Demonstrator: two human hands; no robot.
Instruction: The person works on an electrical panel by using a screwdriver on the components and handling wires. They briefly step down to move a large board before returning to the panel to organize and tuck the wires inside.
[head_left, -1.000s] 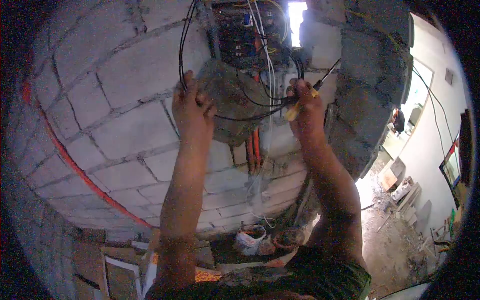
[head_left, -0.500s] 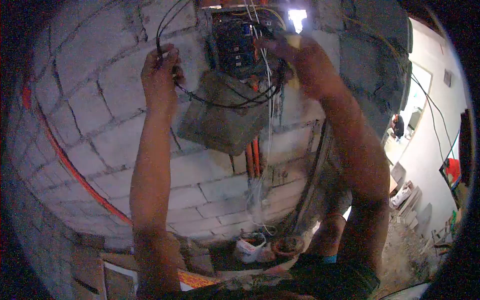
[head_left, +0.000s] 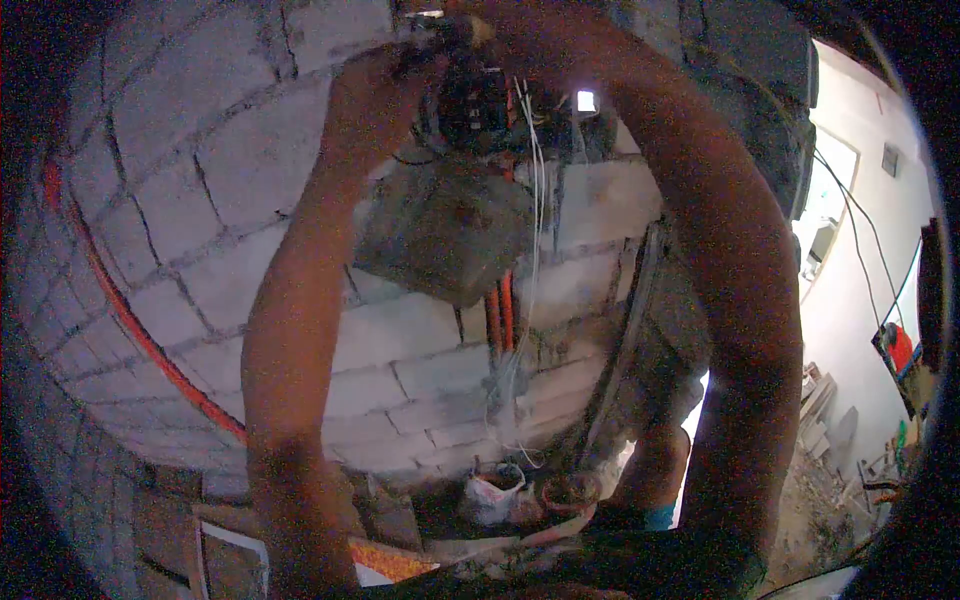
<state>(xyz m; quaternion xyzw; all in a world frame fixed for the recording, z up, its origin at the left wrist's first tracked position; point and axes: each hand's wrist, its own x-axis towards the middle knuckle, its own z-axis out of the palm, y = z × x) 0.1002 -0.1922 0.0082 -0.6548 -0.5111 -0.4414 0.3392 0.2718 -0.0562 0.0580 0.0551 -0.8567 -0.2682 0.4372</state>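
Observation:
Up at the electrical breaker panel (head_left: 474, 112) set in the block wall, both hands are raised and dark. My left hand (head_left: 385, 85) is at the panel's upper left, close to the black cable (head_left: 408, 158), part of which curves below it. My right hand (head_left: 515, 40) reaches across the panel's top; its fingers are smeared and in shadow. Whether either hand grips the cable cannot be made out. Below the panel hangs a grey cover (head_left: 445, 235), tilted. Thin white wires (head_left: 537, 190) run down past its right side.
Orange conduits (head_left: 500, 310) run down the wall under the panel; a longer red-orange conduit (head_left: 140, 335) curves at left. A white bag or bucket (head_left: 493, 495) and a round container (head_left: 570, 492) stand below. Scrap boards (head_left: 815, 395) lie at the right.
My left hand has moved right and up from the wall to the panel, and the wide black cable loop has drawn in there. My right hand has moved up and left across the panel's top.

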